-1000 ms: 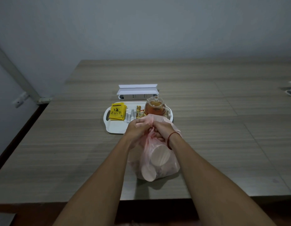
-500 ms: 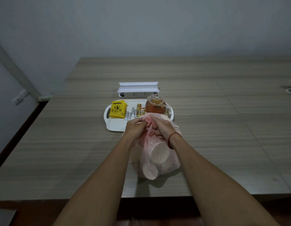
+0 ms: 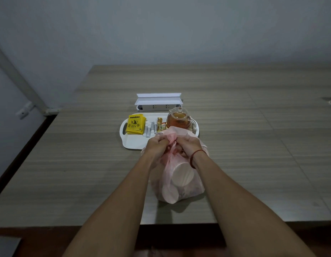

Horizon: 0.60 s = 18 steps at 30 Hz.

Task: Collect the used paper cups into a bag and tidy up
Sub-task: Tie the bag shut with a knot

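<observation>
Grey walls rise behind a wooden table (image 3: 253, 145). Just in front of the white tray (image 3: 135, 143), a pink bag (image 3: 198, 186) stands tall, neck up. Paper cups (image 3: 182, 175) inside lie tipped, round ends away from the tray. Left hand (image 3: 157, 145) and right hand (image 3: 190, 144) pinch its bunched neck.

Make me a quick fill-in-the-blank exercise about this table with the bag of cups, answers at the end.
1. The left hand and right hand both grip the gathered neck of the ____ plastic bag.
2. The paper cups are ____ the bag.
3. The tea packets on the white tray are ____.
4. A red cord circles the ____ wrist.
Answers: pink; inside; yellow; right.
</observation>
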Tool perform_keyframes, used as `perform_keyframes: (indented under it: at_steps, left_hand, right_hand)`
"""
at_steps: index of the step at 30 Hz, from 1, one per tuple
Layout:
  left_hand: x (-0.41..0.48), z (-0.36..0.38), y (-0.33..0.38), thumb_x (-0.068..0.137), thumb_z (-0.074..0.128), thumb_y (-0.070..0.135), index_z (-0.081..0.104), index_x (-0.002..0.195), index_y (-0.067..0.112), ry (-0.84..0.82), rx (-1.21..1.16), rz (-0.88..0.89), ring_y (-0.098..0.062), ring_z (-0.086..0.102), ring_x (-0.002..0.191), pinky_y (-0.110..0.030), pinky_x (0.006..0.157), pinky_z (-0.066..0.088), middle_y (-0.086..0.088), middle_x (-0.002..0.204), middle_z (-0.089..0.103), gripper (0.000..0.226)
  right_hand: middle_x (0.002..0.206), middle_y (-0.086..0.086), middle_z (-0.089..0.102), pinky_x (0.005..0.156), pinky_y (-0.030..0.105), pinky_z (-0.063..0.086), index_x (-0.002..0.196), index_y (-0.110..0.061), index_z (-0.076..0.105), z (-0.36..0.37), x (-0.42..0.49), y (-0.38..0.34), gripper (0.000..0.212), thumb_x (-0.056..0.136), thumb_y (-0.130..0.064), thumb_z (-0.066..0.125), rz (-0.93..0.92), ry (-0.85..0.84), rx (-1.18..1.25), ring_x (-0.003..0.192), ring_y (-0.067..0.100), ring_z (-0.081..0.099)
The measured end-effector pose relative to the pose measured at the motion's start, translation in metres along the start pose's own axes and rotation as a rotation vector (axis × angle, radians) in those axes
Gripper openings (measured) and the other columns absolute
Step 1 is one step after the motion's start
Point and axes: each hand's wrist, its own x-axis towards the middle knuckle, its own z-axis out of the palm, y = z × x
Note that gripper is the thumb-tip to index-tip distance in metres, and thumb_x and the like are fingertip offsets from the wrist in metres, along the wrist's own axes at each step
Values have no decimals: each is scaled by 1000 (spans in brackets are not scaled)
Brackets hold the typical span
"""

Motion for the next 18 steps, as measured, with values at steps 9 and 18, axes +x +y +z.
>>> perform_keyframes:
  at_steps: [9,18]
  left_hand:
    - [0,7,-5,92,65,22,70,101,6,7,-34,-9,-8,62,49,-24,56,55,0,57,68,19]
    - [3,12,2,98,53,11,70,95,-3,202,56,74,-19,66,66,-22,48,55,-16,80,69,22]
  right_hand:
    - [53,1,68,48,17,53,78,-13,73,-1,4,-2,6,82,-9,71,-130,-1,-97,44,9,61]
    - [40,-9,54,34,13,34,49,-21,64,9,-5,0,33,72,-42,75,-92,-34,-92,31,2,44]
